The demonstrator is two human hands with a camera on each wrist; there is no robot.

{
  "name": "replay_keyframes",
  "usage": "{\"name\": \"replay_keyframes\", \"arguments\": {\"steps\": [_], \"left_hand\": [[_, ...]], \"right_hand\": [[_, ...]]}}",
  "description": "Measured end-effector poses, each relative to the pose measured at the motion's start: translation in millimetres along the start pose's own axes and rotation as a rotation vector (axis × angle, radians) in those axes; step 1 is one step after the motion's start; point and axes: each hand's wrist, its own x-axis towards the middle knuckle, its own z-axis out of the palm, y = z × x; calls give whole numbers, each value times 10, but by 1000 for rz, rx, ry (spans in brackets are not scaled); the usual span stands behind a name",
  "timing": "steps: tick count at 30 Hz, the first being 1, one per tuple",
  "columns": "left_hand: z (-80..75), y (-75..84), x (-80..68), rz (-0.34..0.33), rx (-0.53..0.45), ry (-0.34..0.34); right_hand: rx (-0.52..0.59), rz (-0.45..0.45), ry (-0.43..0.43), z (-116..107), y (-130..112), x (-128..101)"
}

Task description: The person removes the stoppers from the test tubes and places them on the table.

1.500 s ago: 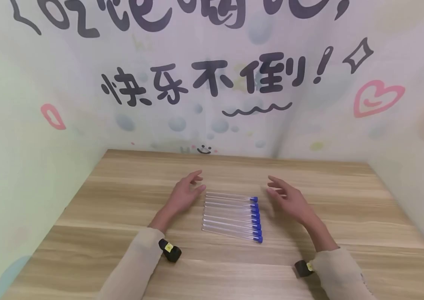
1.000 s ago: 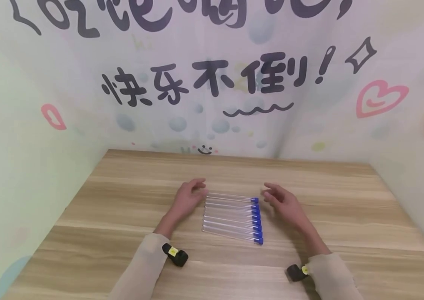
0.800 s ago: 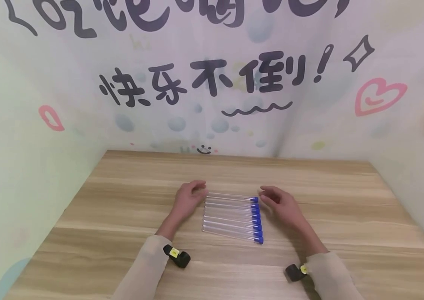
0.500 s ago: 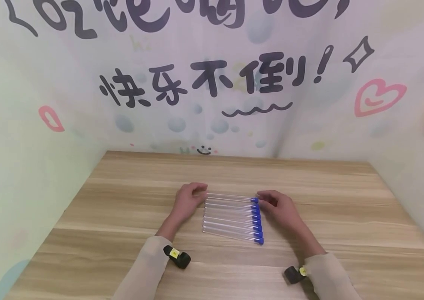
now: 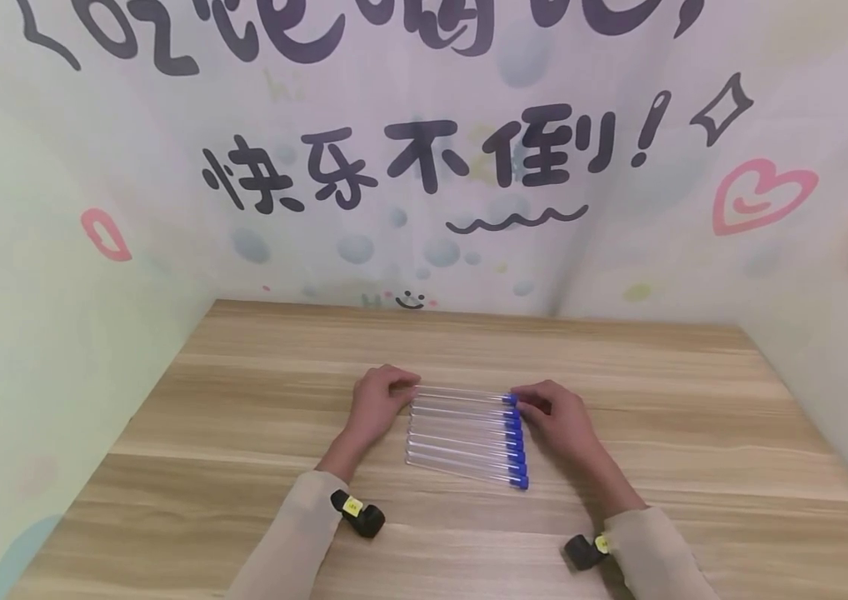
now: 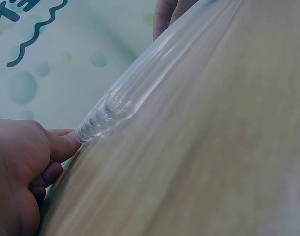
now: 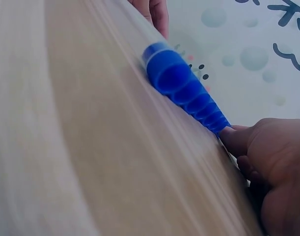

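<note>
Several clear test tubes (image 5: 461, 433) with blue caps lie side by side in a row on the wooden table, caps to the right. My left hand (image 5: 379, 402) is at the rounded end of the farthest test tube (image 5: 461, 392), pinching it between thumb and index finger. At its other end, my right hand (image 5: 562, 417) pinches the blue cap (image 5: 511, 400) in the same way. In the left wrist view, the thumb (image 6: 64, 146) meets the far end of the stacked-looking tube ends (image 6: 118, 105). The right wrist view has the right thumb (image 7: 235, 139) against the farthest of the blue caps (image 7: 174, 76).
The wooden table (image 5: 244, 367) reaches back to a pale printed wall cloth (image 5: 304, 242) with dark lettering. Similar pale walls (image 5: 42, 333) stand at both sides. A small black wrist camera (image 5: 364, 518) sits on each sleeve.
Both hands have come inward from either side of the row, and their fingers have closed on the two ends of the farthest test tube. The tubes lie where they were.
</note>
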Motion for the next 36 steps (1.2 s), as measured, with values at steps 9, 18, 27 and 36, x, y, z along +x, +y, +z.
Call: {"name": "replay_keyframes", "arguments": {"steps": [9,18,27,36], "left_hand": [[38,-4,19,0,38,40],[28,51,-3,-72,-82,38],[50,42,12,-89,-188,78],[92,52,72,-79,-253,115]], "right_hand": [[-16,-1,23,12,-32,-3],[71,64,29,22,-24,7],[216,81,70,48,-39,48],[316,118,95,58,-41,158]]}}
